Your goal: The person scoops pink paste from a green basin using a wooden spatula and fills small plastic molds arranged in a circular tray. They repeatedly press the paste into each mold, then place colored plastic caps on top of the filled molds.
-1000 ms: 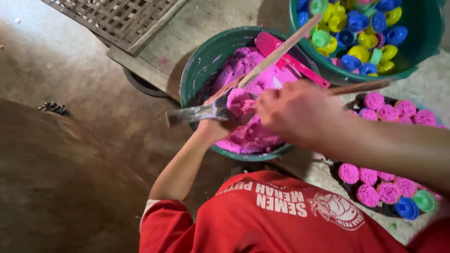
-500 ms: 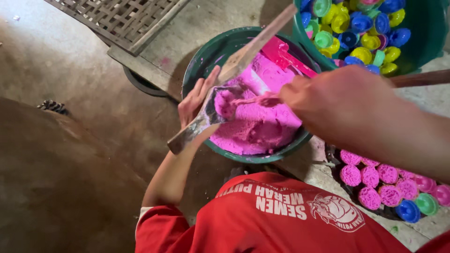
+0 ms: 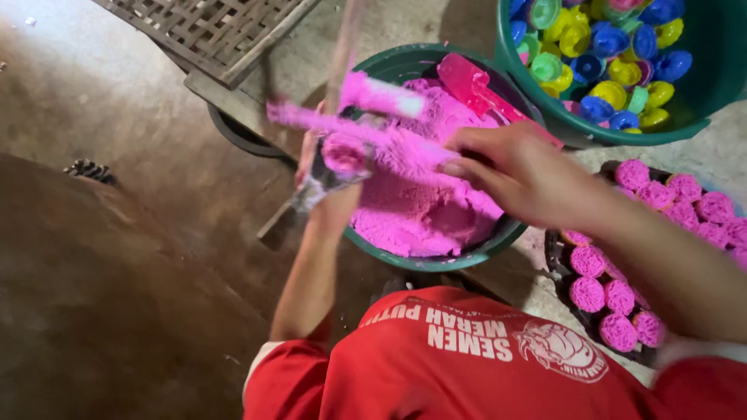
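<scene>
— Bare, brown-stained concrete floor (image 3: pixel 117 257) runs under everything. What sits nearest?

— A red shirt (image 3: pixel 467 365) fills the bottom edge, from six o'clock out to five. Just beyond it, at four o'clock, lies a dark tray (image 3: pixel 556 264) packed with round pink moulded cakes (image 3: pixel 587 294).

— And the hands?

— Left hand (image 3: pixel 327 167), near the centre, has its grip clenched on a small mould (image 3: pixel 342 154) heaped with pink paste, held over the left rim of the bowl; a metal tool (image 3: pixel 292 210) slants down from under that hand towards seven o'clock. Right hand (image 3: pixel 517 171) reaches in from three o'clock, its grip pinched shut on a paste-smeared stick (image 3: pixel 366 132) that lies across the top of the mould. The stick is blurred.

— Where is the paste?

— Heaped in a green bowl (image 3: pixel 459 260) below both hands, with a pink scoop (image 3: pixel 475 85) lying in its far side.

— Further off?

— At one o'clock, a green tub (image 3: pixel 700 109) of blue, yellow and green empty moulds (image 3: pixel 615 47). At eleven o'clock, a woven bamboo rack (image 3: pixel 202 31).
</scene>
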